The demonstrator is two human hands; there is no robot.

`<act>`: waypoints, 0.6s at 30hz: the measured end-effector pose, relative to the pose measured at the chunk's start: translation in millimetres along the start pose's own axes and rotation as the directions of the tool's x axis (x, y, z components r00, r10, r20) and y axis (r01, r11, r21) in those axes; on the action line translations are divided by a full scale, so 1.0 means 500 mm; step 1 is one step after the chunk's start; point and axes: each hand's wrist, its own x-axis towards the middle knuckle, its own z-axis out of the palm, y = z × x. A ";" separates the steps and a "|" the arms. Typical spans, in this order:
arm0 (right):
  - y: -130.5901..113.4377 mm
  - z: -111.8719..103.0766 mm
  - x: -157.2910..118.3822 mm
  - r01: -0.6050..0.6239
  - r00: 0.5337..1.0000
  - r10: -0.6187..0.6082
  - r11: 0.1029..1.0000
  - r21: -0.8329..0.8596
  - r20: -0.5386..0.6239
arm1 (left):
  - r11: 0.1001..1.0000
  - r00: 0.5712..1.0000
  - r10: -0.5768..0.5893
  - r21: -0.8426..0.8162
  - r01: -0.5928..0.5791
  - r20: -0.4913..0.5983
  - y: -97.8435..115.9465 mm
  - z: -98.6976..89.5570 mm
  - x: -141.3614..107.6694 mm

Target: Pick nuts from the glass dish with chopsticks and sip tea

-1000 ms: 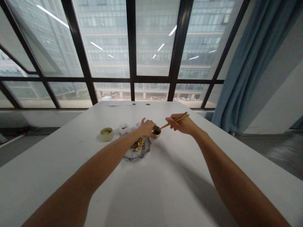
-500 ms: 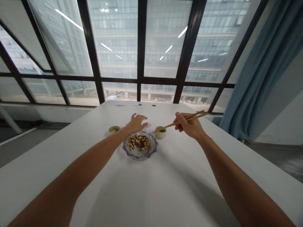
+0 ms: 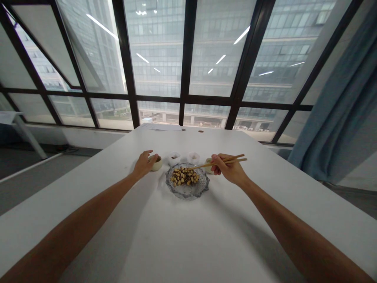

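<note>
Where the window (image 3: 159, 51) spans the far side of the room, a building shows through its dark-framed panes. Before it lies the white table (image 3: 167, 239), smooth and flat, its side edges drawing in toward a shorter far edge; bare top runs widely on the near side and out to both sides, leaving free space around the hands. A blue curtain (image 3: 338, 110) hangs beyond the right edge. Loose paper (image 3: 165, 127) lies along the far edge. The left hand (image 3: 143, 164) is partly open, thumb and fingers apart, at the left cup; whether it grips the cup I cannot tell. The right hand (image 3: 231, 171) is closed around the chopsticks. The glass plate (image 3: 187, 192), scalloped at the rim, sits between the hands, with open table on its near side. The chopsticks (image 3: 200, 166) run nearly level across the view, tips pointing left over the plate's far part beside the nuts, back ends out past the right hand. The left cup (image 3: 156, 164) stands upright; the right cup (image 3: 209, 168) is partly hidden by the right hand. Two small white bowls (image 3: 193, 158) stand just past the plate, between the cups. Nuts (image 3: 184, 177) are heaped toward the plate's far half.
</note>
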 end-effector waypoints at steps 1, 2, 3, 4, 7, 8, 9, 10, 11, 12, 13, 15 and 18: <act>-0.003 -0.001 -0.002 0.005 1.000 -0.005 1.000 -0.005 -0.009 | 0.998 0.999 -0.034 -0.048 0.035 0.006 0.000 0.005 -0.005; -0.008 -0.003 -0.005 0.001 1.000 -0.001 1.000 -0.016 0.002 | 0.994 0.998 -0.062 -0.088 0.062 0.012 0.001 0.009 -0.010; -0.013 -0.004 -0.008 -0.007 0.999 0.008 0.999 -0.035 0.034 | 0.990 0.996 -0.082 -0.116 0.084 0.018 0.002 0.013 -0.014; -0.018 -0.005 -0.012 -0.012 0.997 0.017 0.998 -0.061 0.078 | 0.986 0.995 -0.097 -0.131 0.100 0.024 0.002 0.015 -0.017; -0.033 -0.004 -0.022 0.051 0.976 -0.013 0.984 -0.169 0.218 | 0.980 0.989 -0.131 -0.140 0.139 0.065 0.003 0.016 -0.023; -0.038 -0.003 -0.025 0.092 0.968 -0.039 0.975 -0.204 0.249 | 0.980 0.988 -0.135 -0.140 0.145 0.076 0.002 0.016 -0.024; -0.041 -0.002 -0.027 0.131 0.961 -0.065 0.963 -0.236 0.271 | 0.979 0.987 -0.137 -0.140 0.147 0.082 0.002 0.016 -0.025; -0.044 -0.001 -0.029 0.163 0.955 -0.085 0.951 -0.263 0.283 | 0.979 0.987 -0.136 -0.140 0.147 0.085 0.002 0.016 -0.025; -0.046 -0.001 -0.030 0.183 0.953 -0.098 0.941 -0.284 0.288 | 0.979 0.987 -0.136 -0.141 0.146 0.083 0.003 0.016 -0.025; -0.047 -0.001 -0.031 0.194 0.952 -0.105 0.935 -0.298 0.289 | 0.979 0.987 -0.135 -0.142 0.146 0.081 0.003 0.017 -0.026; -0.047 -0.001 -0.032 0.198 0.952 -0.108 0.931 -0.307 0.288 | 0.978 0.987 -0.137 -0.146 0.148 0.083 0.004 0.017 -0.026; -0.045 -0.002 -0.032 0.196 0.952 -0.102 0.928 -0.316 0.290 | 0.975 0.986 -0.143 -0.157 0.156 0.091 0.007 0.018 -0.026; -0.040 -0.005 -0.032 0.168 0.956 -0.080 0.938 -0.303 0.283 | 0.975 0.986 -0.140 -0.162 0.154 0.095 0.010 0.016 -0.027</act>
